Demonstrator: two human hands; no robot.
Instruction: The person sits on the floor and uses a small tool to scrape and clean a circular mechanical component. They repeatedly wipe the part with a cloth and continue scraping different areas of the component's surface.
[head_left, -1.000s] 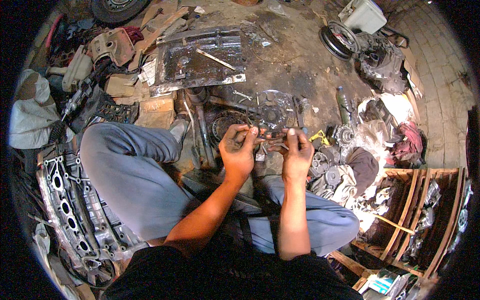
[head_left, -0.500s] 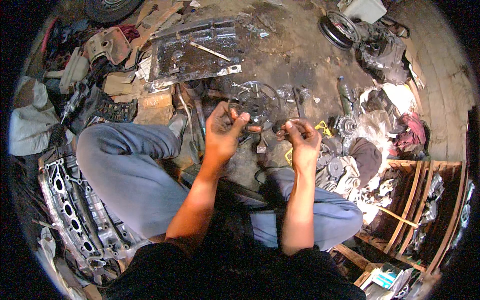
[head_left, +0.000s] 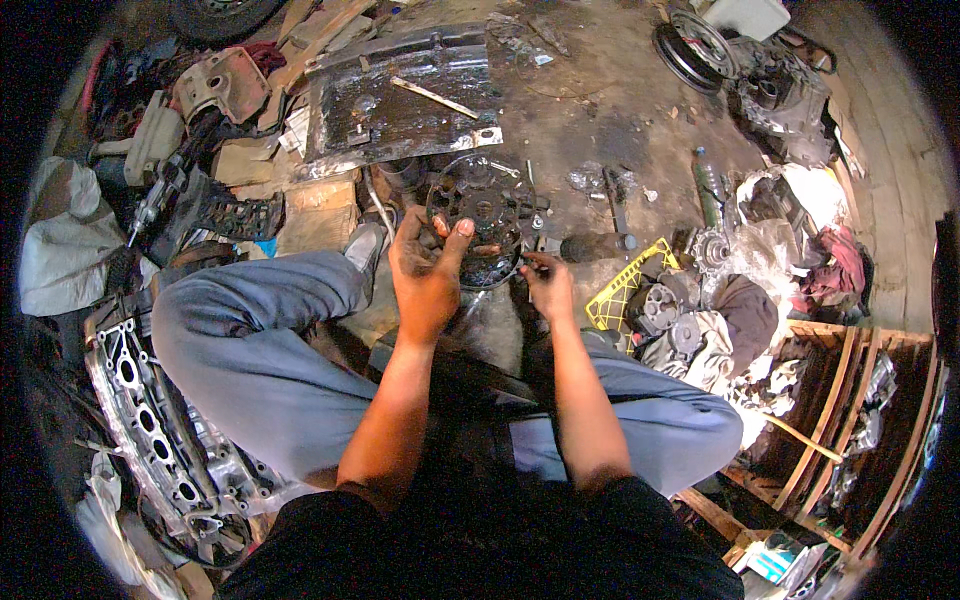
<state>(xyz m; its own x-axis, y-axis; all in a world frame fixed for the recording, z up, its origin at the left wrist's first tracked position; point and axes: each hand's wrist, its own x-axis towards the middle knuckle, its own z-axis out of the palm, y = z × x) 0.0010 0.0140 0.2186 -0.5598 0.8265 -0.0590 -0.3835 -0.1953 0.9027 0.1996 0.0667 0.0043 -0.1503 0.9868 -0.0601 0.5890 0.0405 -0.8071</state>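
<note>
A dark, greasy round metal part (head_left: 486, 208), with a thin outer rim and holes around its middle, is in front of me above the floor. My left hand (head_left: 428, 280) is closed on its near left side, the thumb on top and the fingers partly hidden by it. At the part's near right edge is my right hand (head_left: 549, 288), thumb and fingers pinched together. Whatever the right fingers hold is too small and dark to make out. A small spanner-like tool (head_left: 503, 168) shows near the part's far side.
Beyond lies a black greasy metal panel (head_left: 400, 105). To my right are a yellow plastic crate piece (head_left: 630, 285), a dark cylinder (head_left: 597, 247), a green bottle (head_left: 708, 185) and a gear-like part (head_left: 712, 248). An engine cylinder head (head_left: 150, 425) lies at my left.
My left hand has moved left and slightly nearer with the round part. The right hand has also moved left, to the part's near right edge. The view has shifted slightly.
</note>
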